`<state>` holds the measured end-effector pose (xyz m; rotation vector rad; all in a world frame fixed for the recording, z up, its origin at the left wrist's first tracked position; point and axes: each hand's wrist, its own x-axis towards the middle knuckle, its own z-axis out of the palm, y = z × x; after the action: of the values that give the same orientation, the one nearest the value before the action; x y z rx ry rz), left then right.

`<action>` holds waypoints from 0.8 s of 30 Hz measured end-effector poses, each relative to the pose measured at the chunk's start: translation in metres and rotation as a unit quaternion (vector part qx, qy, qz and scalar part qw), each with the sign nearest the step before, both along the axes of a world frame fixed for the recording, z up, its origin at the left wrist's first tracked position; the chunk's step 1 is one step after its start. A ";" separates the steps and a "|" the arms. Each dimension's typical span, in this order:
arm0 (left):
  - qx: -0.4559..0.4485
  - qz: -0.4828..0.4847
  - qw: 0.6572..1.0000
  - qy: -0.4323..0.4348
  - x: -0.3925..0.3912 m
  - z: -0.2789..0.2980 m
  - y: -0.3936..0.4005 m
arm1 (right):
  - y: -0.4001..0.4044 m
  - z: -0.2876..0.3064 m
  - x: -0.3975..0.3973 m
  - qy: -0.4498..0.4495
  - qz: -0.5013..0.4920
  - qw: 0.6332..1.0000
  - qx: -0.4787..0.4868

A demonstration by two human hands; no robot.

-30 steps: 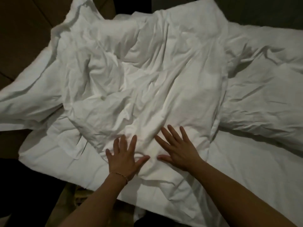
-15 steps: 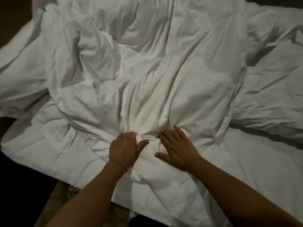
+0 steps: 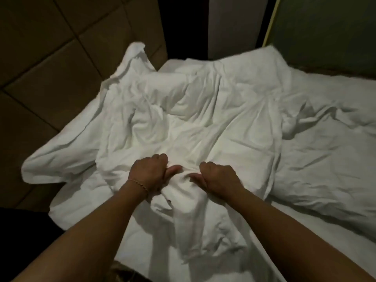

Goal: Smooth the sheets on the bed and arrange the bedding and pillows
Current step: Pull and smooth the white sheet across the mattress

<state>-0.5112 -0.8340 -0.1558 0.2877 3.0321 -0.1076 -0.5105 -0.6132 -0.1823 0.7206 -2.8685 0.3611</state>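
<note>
A crumpled white duvet [image 3: 203,123] lies spread over the bed, its near edge bunched into a fold that hangs toward me. My left hand [image 3: 149,174], with a thin bracelet on the wrist, is fisted on that bunched edge. My right hand [image 3: 218,180] grips the same fold just to the right, the two hands a few centimetres apart. A second rumpled white layer [image 3: 325,159], duvet or pillow I cannot tell, lies on the right. The flat white sheet [image 3: 81,204] shows beneath at the near left corner.
A brown padded panel wall [image 3: 61,58] runs along the bed's left side. A dark green headboard panel [image 3: 325,31] stands behind the bed at top right, with a dark gap [image 3: 181,27] between the two. The floor at lower left is dark.
Both hands went from flat and spread on the duvet to fisted on its near edge, and they have pulled the fabric toward me. The view has tilted up, showing the wall and headboard.
</note>
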 end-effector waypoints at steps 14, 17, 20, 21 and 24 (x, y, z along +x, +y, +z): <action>0.047 -0.014 0.998 0.030 -0.246 0.088 -0.091 | -0.087 0.098 -0.232 0.007 -0.015 1.000 -0.009; 0.037 -0.020 0.999 0.020 -0.298 0.084 -0.110 | -0.108 0.099 -0.279 -0.023 -0.018 1.000 0.001; 0.040 -0.017 0.999 0.017 -0.350 0.077 -0.126 | -0.127 0.098 -0.332 -0.015 -0.043 0.999 0.004; 0.039 -0.013 0.999 0.018 -0.367 0.074 -0.130 | -0.132 0.097 -0.350 -0.004 -0.052 0.999 0.010; 0.018 0.009 1.000 0.015 -0.406 0.057 -0.141 | -0.146 0.088 -0.398 -0.013 -0.064 0.998 0.018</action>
<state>-0.9168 -0.9745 -0.0988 0.2641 3.0690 -0.0557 -0.9082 -0.7587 -0.0944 0.5376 -2.9343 0.3040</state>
